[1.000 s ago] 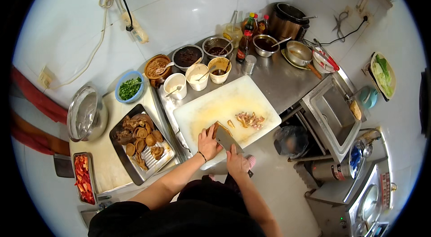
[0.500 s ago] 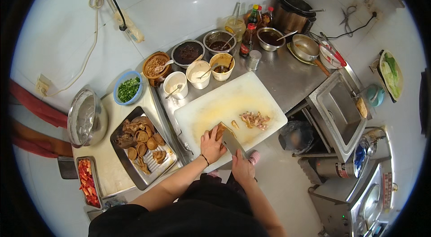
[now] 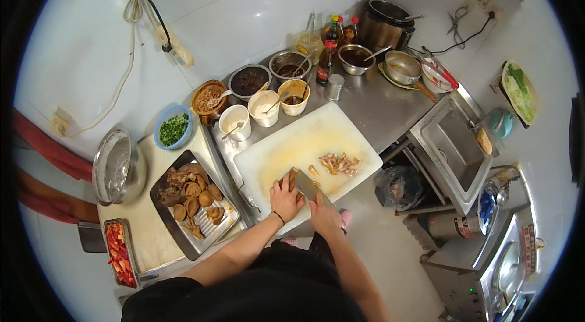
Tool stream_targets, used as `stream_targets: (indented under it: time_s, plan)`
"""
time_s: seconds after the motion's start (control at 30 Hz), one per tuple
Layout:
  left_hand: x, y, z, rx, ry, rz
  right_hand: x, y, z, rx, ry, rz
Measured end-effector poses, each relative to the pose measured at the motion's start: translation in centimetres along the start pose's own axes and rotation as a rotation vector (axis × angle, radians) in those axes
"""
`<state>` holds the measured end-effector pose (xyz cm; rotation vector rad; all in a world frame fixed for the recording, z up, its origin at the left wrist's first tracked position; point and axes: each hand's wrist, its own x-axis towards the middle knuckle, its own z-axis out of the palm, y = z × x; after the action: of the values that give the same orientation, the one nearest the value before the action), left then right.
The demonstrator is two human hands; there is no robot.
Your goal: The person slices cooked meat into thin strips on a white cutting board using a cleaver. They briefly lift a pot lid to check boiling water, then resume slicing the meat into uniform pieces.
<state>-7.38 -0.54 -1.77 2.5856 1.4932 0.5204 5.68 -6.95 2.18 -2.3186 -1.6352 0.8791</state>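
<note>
1. On the near part of the white cutting board (image 3: pixel 277 154) lies the brown piece of food (image 3: pixel 293 177), partly covered by the left hand (image 3: pixel 287 201).
2. Its outer surface is brown and looks smooth; because fingers and blade hide much of it, I cannot tell its full shape or its long axis.
3. Left fingers are bent upon this piece and hold it against the board, the grip being narrow.
4. The right hand (image 3: pixel 325 216) is closed around the handle of the cleaver (image 3: pixel 308 184), and the handle is mostly hidden.
5. This blade is of grey metal, broad and flat; it stands just beside the piece, on its right.
6. The cleaver's long axis is slanting: from the right hand, the blade points forward and to the left.
7. Farther right, the chopped bits (image 3: pixel 340 165) make a loose heap, small, irregular, brown and pinkish.
</note>
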Motion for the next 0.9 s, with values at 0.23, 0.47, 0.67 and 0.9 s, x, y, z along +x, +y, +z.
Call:
stream_targets:
  time_s: [0.23,0.47,0.67,0.9]
  plan:
    - [0.1,0.3,-0.2,-0.011,0.038,0.002,-1.8,0.4,-2.6,-0.077,-0.059,0.041]
    - [0.0,0.1,-0.2,0.01,-0.077,-0.013,-2.4,0.0,0.7,-0.075,0.075,-0.001]
    - [-0.1,0.1,-0.1,-0.017,-0.024,-0.009,-2.4,-0.7,0.7,-0.103,0.054,0.022]
    - [0.0,0.1,-0.3,-0.054,-0.001,0.006,-0.3,-1.4,0.4,-0.031,0.012,0.019]
